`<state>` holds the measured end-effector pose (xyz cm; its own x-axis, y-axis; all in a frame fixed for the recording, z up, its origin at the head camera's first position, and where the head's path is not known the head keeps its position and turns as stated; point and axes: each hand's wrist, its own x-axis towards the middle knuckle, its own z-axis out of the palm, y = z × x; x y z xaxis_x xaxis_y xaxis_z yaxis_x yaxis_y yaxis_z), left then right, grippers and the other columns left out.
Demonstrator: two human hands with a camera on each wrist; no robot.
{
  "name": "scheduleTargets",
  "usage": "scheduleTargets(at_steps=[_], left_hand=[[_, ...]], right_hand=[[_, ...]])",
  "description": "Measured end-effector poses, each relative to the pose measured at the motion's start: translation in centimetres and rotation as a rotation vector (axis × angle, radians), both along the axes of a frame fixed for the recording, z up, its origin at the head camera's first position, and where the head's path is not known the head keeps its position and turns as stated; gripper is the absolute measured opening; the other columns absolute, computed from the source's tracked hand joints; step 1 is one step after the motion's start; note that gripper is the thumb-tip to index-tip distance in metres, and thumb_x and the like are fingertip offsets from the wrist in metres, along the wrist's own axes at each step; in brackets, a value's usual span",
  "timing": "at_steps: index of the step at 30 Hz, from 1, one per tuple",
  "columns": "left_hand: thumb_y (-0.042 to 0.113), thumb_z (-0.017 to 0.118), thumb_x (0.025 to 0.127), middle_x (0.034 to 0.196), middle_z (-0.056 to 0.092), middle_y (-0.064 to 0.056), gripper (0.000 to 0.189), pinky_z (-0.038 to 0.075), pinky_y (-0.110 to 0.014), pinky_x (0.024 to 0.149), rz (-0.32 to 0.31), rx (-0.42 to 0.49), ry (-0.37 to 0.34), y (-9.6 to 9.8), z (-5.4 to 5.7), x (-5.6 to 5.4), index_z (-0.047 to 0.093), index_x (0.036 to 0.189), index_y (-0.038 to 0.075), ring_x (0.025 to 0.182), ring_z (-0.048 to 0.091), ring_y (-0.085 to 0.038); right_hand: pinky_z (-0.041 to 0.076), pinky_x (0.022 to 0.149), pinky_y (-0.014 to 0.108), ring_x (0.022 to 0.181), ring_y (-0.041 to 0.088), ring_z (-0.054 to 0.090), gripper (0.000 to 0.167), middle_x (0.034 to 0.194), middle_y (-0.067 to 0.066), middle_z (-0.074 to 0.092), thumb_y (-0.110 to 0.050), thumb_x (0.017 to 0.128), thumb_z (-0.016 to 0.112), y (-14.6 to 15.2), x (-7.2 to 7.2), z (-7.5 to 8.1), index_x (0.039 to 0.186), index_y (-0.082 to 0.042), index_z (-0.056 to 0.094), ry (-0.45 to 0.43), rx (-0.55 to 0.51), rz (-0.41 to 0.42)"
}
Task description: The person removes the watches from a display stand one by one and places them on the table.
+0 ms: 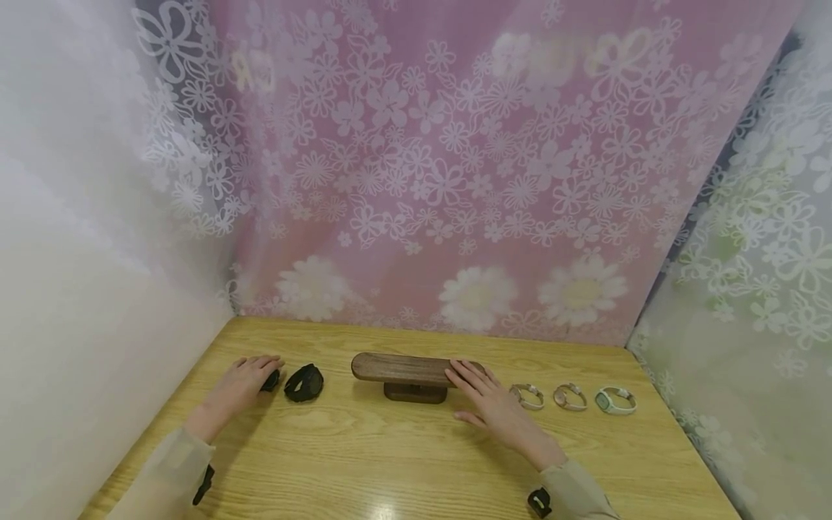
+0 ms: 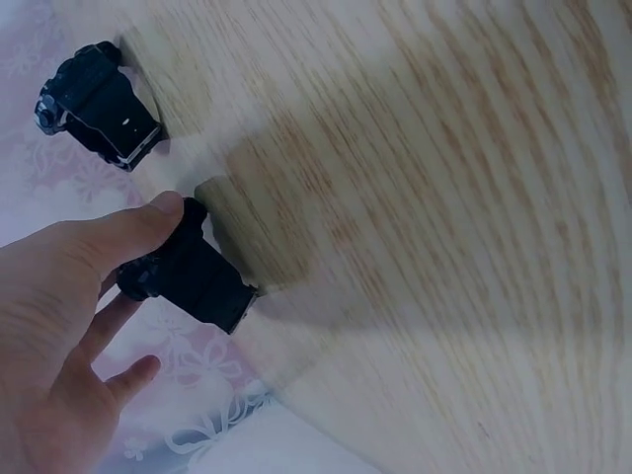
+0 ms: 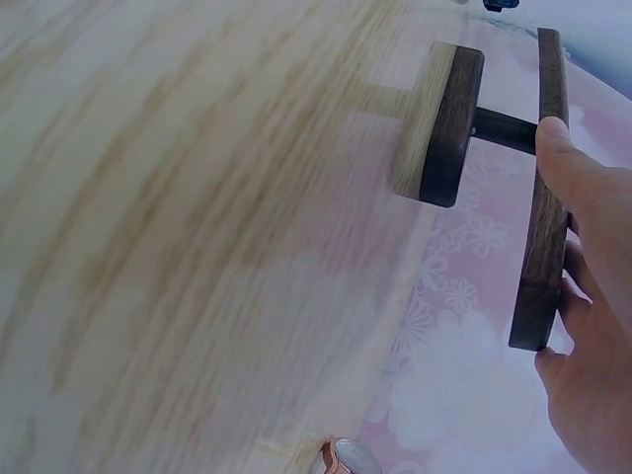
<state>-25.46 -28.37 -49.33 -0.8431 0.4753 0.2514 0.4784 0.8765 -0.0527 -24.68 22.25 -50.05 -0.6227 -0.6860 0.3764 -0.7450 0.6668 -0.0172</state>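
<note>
My left hand (image 1: 243, 383) pinches a black wristwatch (image 2: 188, 272) at the left of the table, thumb on one side and fingers on the other. Just right of that hand another black wristwatch (image 1: 304, 383) stands on its strap. A dark wooden T-shaped stand (image 1: 403, 370) is upright mid-table, with a long rounded bar on a short post and a flat base (image 3: 454, 128). Around the right end of its bar is my right hand (image 1: 497, 412), thumb on the near side and fingers partly hidden behind the wood. The bar holds no watch.
To the right of the stand is a row of three light-strapped watches: one (image 1: 529, 396) close by my right hand, a middle one (image 1: 570, 397), and a white one (image 1: 616, 401). Flowered curtains (image 1: 455, 180) border the wooden table (image 1: 364, 462) at the back and sides.
</note>
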Motion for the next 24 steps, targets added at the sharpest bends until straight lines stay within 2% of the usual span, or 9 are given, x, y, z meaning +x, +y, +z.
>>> scheduleTargets(at_steps=[6,12,17,21,24], left_hand=[[0.011,0.087,0.078,0.133,0.061,-0.024,0.06,0.047,-0.065,0.095,0.02,0.046,-0.02,-0.1,0.3,-0.1,0.063,0.131,-0.004,0.121,0.058,-0.045],[0.014,0.081,0.086,0.13,0.064,-0.022,0.048,0.051,-0.064,0.091,0.072,0.066,0.045,0.0,1.6,0.2,0.065,0.128,-0.001,0.115,0.062,-0.043],[0.014,0.074,0.093,0.132,0.063,-0.023,0.044,0.049,-0.065,0.094,0.095,0.1,0.083,0.4,2.5,0.3,0.063,0.132,-0.002,0.12,0.06,-0.043],[0.02,0.069,0.097,0.136,0.061,-0.023,0.047,0.045,-0.065,0.1,0.111,0.128,0.087,1.6,2.8,0.2,0.059,0.137,-0.002,0.125,0.057,-0.043],[0.026,0.064,0.101,0.143,0.056,-0.023,0.052,0.038,-0.065,0.108,0.133,0.174,0.062,3.3,2.9,0.2,0.053,0.144,-0.001,0.133,0.051,-0.043]], right_hand=[[0.032,0.116,0.06,0.147,0.038,0.036,0.079,0.162,0.015,0.036,-0.033,0.091,0.076,0.0,0.0,0.0,0.156,-0.007,0.039,0.001,-0.007,0.0],[0.029,0.117,0.059,0.149,0.035,0.033,0.078,0.162,0.014,0.035,-0.033,0.093,0.074,-0.2,-0.1,0.1,0.157,-0.008,0.038,-0.026,-0.014,-0.01],[0.029,0.118,0.059,0.149,0.035,0.033,0.075,0.163,0.014,0.034,-0.03,0.094,0.073,-0.4,-0.2,0.2,0.157,-0.009,0.038,-0.051,-0.027,-0.014],[0.031,0.116,0.061,0.147,0.037,0.036,0.074,0.161,0.015,0.036,-0.028,0.093,0.074,-0.4,-0.2,0.4,0.156,-0.008,0.041,-0.053,-0.059,-0.009],[0.031,0.115,0.062,0.146,0.038,0.037,0.073,0.161,0.015,0.037,-0.028,0.093,0.075,-0.6,0.0,0.4,0.155,-0.007,0.042,-0.052,-0.085,-0.02]])
